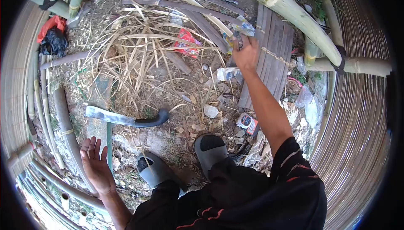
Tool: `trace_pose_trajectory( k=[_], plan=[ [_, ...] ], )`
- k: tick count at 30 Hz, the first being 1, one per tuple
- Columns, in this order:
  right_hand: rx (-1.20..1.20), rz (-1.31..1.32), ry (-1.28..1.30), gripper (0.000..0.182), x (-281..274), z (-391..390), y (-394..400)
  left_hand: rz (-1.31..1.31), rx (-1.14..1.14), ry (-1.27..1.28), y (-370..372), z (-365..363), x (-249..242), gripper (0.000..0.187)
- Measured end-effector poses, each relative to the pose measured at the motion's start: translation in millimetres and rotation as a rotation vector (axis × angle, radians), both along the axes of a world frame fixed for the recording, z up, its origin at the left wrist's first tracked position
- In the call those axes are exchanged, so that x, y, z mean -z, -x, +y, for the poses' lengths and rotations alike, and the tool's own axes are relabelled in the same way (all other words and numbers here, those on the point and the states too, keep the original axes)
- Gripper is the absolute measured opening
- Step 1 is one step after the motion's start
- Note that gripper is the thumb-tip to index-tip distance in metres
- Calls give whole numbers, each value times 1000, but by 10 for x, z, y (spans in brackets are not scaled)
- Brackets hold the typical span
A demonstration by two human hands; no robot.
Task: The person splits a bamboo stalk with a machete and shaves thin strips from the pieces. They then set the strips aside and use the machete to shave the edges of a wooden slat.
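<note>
My right hand (246, 54) reaches out at the far right with its fingers curled. What they hold, if anything, is hidden. Close to those fingertips is the end of a pale split bamboo strip (210, 18), with crumpled plastic wrappers (245, 27) beside it. My left hand (97, 165) is held low on the left, palm turned up, fingers apart and nothing in it. Ahead of it, a machete (110, 115) with a dark curved handle lies across a board on the ground. A tangle of thin bamboo shavings (134, 47) spreads beyond the machete.
Dark wooden slats (269, 55) lie beneath my right forearm. A tape measure (247, 123) rests near my right sandal (210, 152). A thick bamboo pole (290, 9) arches across the far side. Woven bamboo screens (357, 137) rise at both sides. Red wrapper (186, 43) lies among shavings.
</note>
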State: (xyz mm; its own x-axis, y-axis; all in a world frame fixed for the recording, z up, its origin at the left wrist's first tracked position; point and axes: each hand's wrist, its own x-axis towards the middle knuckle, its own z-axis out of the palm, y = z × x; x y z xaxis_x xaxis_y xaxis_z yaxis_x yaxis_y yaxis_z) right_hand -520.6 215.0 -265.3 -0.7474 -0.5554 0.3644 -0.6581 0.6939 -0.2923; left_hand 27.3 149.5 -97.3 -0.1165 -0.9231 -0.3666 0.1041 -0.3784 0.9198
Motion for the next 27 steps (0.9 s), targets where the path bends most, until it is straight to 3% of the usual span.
trace_pose_trajectory(
  k=[1, 4, 5, 7, 10, 12, 14, 16, 18, 21, 24, 26, 27],
  plan=[
    [-268, 70, 13, 49, 39, -216, 115, -36, 0, 5, 15, 8, -1, 58],
    [-343, 204, -164, 48, 58, -848, 257, -106, 6, 56, 58, 52, -36, 55],
    [-366, 205, -147, 48, 25, -952, 254, -109, -9, 84, 44, 77, -39, 50],
    [-161, -88, -461, 50, -103, -1126, 278, -101, -37, 144, -13, 120, -74, 39],
    [-185, -93, -569, 54, -276, -1100, 269, -176, -83, 171, -100, 197, -151, 36],
    [-292, -122, -566, 44, -357, -967, 221, -275, -77, 206, -173, 239, -160, 35],
    [-459, -368, -424, 36, -424, -837, 144, -425, -44, 288, -218, 250, -186, 31],
    [-523, -847, -306, 36, -915, -657, -382, -463, 38, 451, -129, 216, -245, 29],
    [-495, -1227, -167, 37, -1418, -484, -977, -887, 354, 795, 50, 110, -536, 41],
    [-590, -1358, 33, 32, -1766, -268, -1797, -771, 754, 1167, 509, -12, -849, 85],
    [-715, -1469, 155, 25, -2196, -154, -2558, -701, 912, 1312, 923, -65, -1099, 84],
    [-1063, -1168, 502, 24, -2368, -98, -2922, -521, 896, 1412, 997, -99, -1128, 70],
    [-1066, -1173, 505, 24, -2372, -111, -3002, -528, 898, 1410, 926, -93, -1183, 70]
  ],
)
